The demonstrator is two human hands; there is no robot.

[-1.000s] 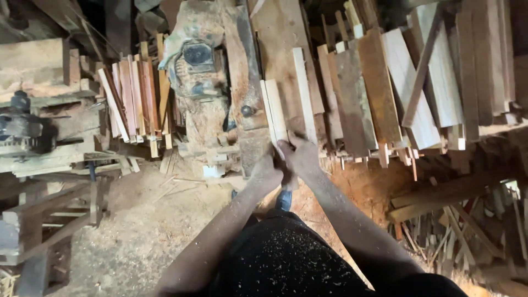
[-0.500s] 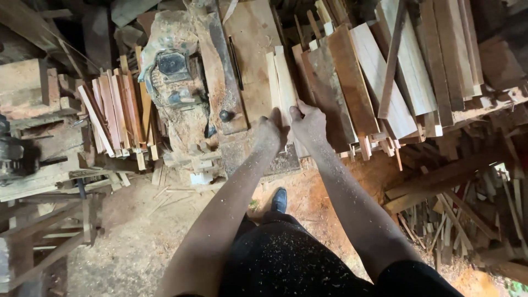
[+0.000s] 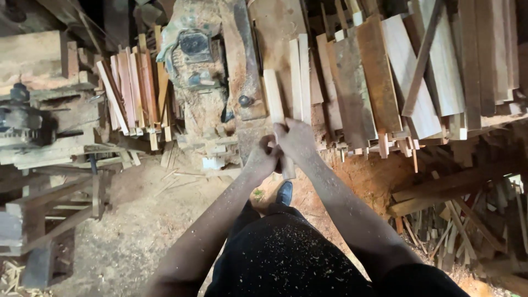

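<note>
- Head view, looking straight down: both hands meet over the near edge of a dusty worktop and grip the near end of a pale wood strip.
- The left hand has its fingers curled shut around the strip's lower end; the right hand wraps it just above, fingers pressed together.
- Compared with half a second ago, the hands are drawn nearer the body and the strip now stands apart from the two pale slats beside it, its near end past the worktop edge. I judge it is being pulled out of the row.
- A sawdust-caked machine sits to the left of the strip; stacked boards lie to the right.
- Below, a dark shoe rests on the sawdust floor.
</note>
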